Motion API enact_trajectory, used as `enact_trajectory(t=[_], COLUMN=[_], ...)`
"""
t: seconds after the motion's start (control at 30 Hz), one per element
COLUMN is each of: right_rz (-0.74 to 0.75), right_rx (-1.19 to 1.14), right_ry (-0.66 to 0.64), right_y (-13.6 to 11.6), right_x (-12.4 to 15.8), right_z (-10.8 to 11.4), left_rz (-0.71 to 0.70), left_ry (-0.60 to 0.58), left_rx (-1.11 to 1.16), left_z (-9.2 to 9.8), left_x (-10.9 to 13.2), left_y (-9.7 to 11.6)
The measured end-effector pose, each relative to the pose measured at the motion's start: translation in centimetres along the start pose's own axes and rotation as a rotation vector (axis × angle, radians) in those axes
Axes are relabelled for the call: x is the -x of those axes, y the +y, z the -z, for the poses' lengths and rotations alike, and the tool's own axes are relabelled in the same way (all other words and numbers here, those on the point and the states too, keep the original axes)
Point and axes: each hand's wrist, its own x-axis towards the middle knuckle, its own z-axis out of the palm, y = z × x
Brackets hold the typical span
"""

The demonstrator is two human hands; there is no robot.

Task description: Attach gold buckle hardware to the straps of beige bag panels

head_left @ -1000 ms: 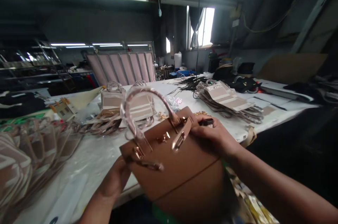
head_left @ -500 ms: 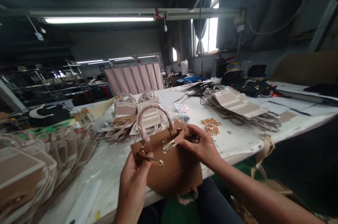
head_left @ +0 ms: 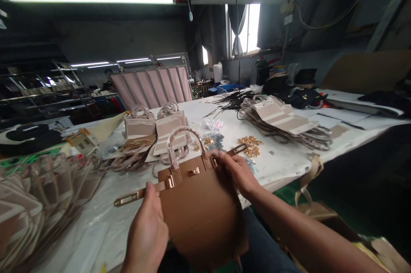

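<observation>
I hold a small brown handbag over the near edge of the white table. Its handle is wrapped in clear plastic and stands up at the top. My left hand grips the bag's left side, thumb near the brown strap with a gold end that sticks out to the left. My right hand grips the bag's upper right corner, fingers by the right strap end. A gold clasp sits on the bag's front.
Stacks of beige bag pieces lie at the left, the middle and the right of the table. Loose gold fittings and small plastic packets lie behind the bag. Black cords and dark items sit farther back.
The two straps, crossed over the bag's front earlier, now stick out to either side. My left hand slid to the bag's left side and the bag was lowered and turned flatter toward me.
</observation>
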Motion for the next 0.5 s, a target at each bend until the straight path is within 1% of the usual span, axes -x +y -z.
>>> enact_trajectory(t=[0.1,0.27,0.37,0.43,0.5], right_rz=[-0.046,-0.072,-0.003,0.028,-0.015], right_rx=[-0.036,-0.039,-0.127,-0.158,-0.140], right_ry=[0.016,0.039,-0.047,-0.100,-0.075], right_y=[0.9,1.7,1.9,2.0,2.0], right_x=[-0.6,-1.0,-1.1,-1.3,-1.6], right_z=[0.1,0.2,0.3,0.4,0.5], left_rz=[0.071,0.070,0.084,0.109,0.128], left_ry=[-0.005,0.011,0.042,0.035,-0.041], left_rx=[-0.017,0.001,0.009,0.002,-0.008], left_z=[-0.6,-1.4,-1.8,-1.2,0.2], left_x=[-0.1,-0.5,-0.9,-1.3,-1.5], left_y=[0.2,0.2,0.3,0.0,-0.8])
